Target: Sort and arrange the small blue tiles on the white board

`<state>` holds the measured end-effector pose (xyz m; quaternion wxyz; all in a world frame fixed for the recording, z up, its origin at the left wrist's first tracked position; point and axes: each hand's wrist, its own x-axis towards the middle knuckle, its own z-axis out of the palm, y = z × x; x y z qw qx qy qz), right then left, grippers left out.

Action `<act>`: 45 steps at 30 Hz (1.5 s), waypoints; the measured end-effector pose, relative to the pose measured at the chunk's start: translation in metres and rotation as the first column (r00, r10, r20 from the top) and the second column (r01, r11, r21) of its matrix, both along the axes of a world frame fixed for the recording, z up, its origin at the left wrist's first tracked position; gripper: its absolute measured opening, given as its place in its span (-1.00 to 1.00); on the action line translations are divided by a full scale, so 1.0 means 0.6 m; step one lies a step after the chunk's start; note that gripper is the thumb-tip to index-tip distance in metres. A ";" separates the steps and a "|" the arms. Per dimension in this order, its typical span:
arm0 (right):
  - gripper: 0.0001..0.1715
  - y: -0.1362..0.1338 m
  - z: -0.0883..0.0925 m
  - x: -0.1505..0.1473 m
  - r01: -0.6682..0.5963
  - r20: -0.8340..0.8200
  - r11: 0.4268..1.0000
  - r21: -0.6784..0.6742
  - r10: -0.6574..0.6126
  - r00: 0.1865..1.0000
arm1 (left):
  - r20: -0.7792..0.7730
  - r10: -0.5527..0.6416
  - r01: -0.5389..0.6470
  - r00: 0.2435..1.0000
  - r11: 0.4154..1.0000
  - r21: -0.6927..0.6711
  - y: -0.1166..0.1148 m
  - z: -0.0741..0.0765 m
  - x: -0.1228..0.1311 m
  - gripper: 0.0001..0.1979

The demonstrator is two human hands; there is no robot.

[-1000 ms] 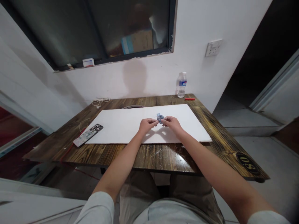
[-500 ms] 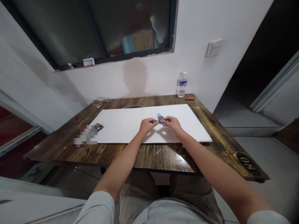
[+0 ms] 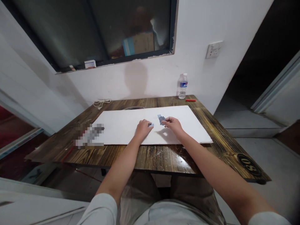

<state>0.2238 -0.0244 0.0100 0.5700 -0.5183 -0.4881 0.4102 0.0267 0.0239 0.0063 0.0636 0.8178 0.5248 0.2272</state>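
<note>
My right hand (image 3: pixel 172 123) pinches a small fanned bunch of blue-and-dark looped pieces (image 3: pixel 161 119), which look like paper clips, just above the white board (image 3: pixel 124 125). My left hand (image 3: pixel 143 127) is to the left and apart from the right. Its fingers are curled, with a few similar small blue pieces (image 3: pixel 151 125) showing between thumb and fingertips. How many pieces are in either hand is too small to tell.
A wooden table (image 3: pixel 164 156) carries the board. At its back are a water bottle (image 3: pixel 183 86), a red pen-like stick (image 3: pixel 190 100) and a white cable (image 3: pixel 101 102). A partly blurred phone-like object (image 3: pixel 91 136) lies at the board's left end.
My left hand has drawn away leftward from the bunch, and blue pieces now show in its fingers. My right hand keeps the bunch in nearly the same spot.
</note>
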 end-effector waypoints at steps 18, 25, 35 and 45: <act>-0.51 0.009 -0.006 0.000 0.029 0.011 1.000 -0.006 -0.029 1.000 | -0.133 0.024 -0.017 0.991 0.998 0.052 -0.007 0.021 0.008 -0.76; -0.50 0.009 -0.006 0.001 0.022 0.013 1.000 0.005 -0.022 1.000 | 0.073 0.065 -0.071 0.995 0.993 0.089 -0.002 0.019 0.007 -0.81; -0.57 -0.004 0.008 -0.002 0.012 0.011 1.000 0.005 -0.012 1.000 | 0.442 0.046 -0.008 0.896 0.996 -0.086 0.005 0.007 0.013 -0.79; -0.65 -0.003 0.008 -0.002 -0.002 0.024 1.000 0.000 0.002 1.000 | 0.587 0.091 0.085 0.805 0.960 -0.266 0.003 0.008 0.021 -0.68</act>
